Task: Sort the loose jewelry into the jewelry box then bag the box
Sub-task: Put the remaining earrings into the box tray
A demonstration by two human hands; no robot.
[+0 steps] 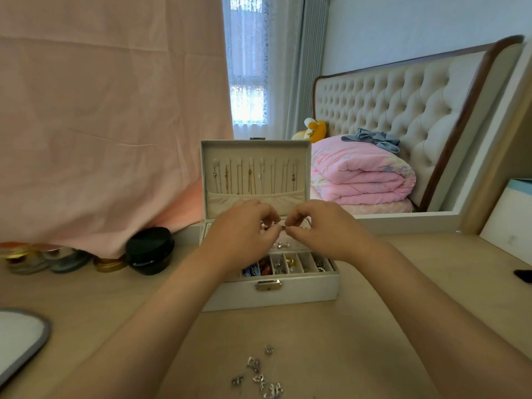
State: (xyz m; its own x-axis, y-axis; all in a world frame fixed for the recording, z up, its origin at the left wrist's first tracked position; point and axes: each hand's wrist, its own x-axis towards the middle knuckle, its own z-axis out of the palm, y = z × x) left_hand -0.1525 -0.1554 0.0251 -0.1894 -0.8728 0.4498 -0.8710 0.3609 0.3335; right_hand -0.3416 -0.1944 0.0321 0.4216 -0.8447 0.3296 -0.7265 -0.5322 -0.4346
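**Item, nearest me:** loose jewelry (260, 375), a handful of small silver pieces scattered on the table (359, 326) between my forearms. Unsorted, and well apart from the box.

**Item:** jewelry box (302, 295), white, set further back on the same table. Its lid (256, 149) stood upright and the front clasp (268, 285) was undone. Inside the lid, necklaces (250, 177) hung in a row above a fabric pocket. The front compartments (290, 263) already held sorted bits: silver, gold, and something blue and reddish.

**Item:** my left hand (244, 226) and right hand (319, 228), both over the rear section of the box. The fingertips of each were drawn together from either side on one small piece (280, 225), so it was pinched between the two hands. It was too small for me to name, though a reddish speck showed on it. I could not tell whether it touched the lining.

**Item, left of the box:** black jar (149, 250), round and lidded, beside low gold tins (110, 264) at the foot of a pink cloth (115, 125). A grey-rimmed tray (43, 338) sat at the near left corner.

**Progress, as I judged it:** sorting was well under way but not finished.
- Several compartments were filled and one piece was in hand.
- The near scatter was yet to go in.
- The lid was not closed and the clasp was not fastened.
- No bag was in view, so I took the bagging as not begun.
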